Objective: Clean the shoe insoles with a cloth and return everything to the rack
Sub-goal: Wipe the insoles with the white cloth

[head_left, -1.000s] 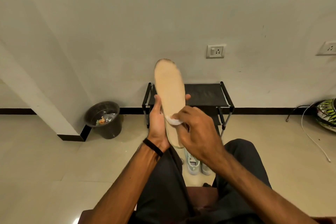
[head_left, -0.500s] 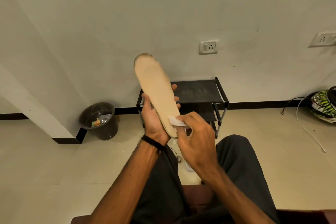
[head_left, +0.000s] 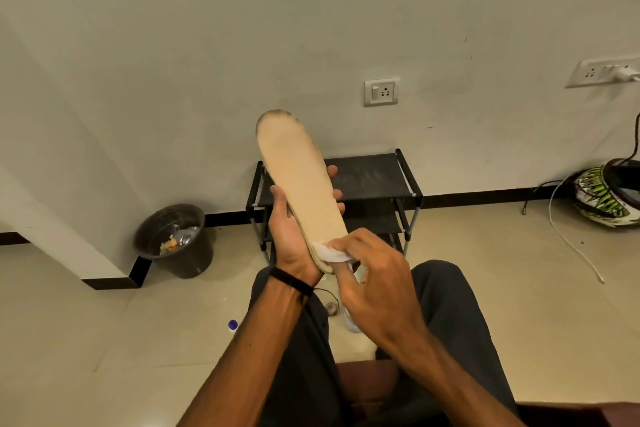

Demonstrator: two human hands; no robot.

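Beige tiled floor across the lower frame. Standing on it: black shoe rack at centre against the wall, dark waste bin centre left, patterned helmet far right, white cable beside it. Lower centre, small blue-capped bottle and partly hidden white shoe.

helmet cut off, shoe mostly hidden

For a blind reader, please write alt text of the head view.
A left hand holds a tan insole upright while the right hand presses a white cloth on its lower end. Behind stand a black shoe rack and a bin.
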